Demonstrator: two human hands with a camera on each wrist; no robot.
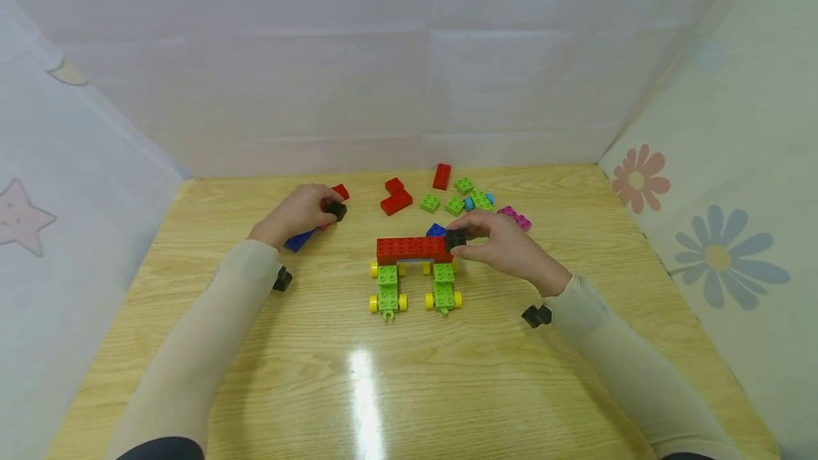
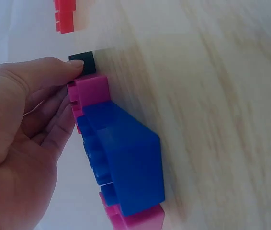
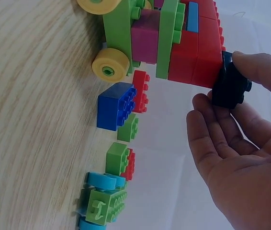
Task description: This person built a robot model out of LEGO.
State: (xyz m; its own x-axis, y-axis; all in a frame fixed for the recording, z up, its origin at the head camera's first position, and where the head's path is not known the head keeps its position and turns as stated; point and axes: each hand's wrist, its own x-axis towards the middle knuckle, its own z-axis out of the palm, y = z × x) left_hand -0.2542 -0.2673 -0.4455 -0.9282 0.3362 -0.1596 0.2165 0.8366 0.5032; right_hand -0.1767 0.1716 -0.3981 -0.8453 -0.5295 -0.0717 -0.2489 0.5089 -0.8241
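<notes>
My left hand (image 1: 295, 213) pinches a small black brick (image 2: 84, 62) between thumb and fingers, right by a pink brick (image 2: 93, 90) and a blue brick (image 2: 126, 153) on the table. My right hand (image 1: 501, 241) holds another black brick (image 3: 229, 84) against the right end of a row of red bricks (image 1: 409, 249). Whether that brick is joined to the row, I cannot tell. The red row bridges two green wheeled bases (image 1: 388, 289) with yellow wheels (image 3: 110, 65). In the right wrist view a purple brick (image 3: 145, 36) shows between green pieces.
Behind the build lie loose red bricks (image 1: 397, 201), green bricks (image 1: 429, 203), a blue brick (image 1: 436, 230), a pink brick (image 1: 515, 218) and a green base with blue wheels (image 1: 481, 201). Small black objects sit beside both wrists. Patterned sheets enclose the wooden table (image 1: 307, 375).
</notes>
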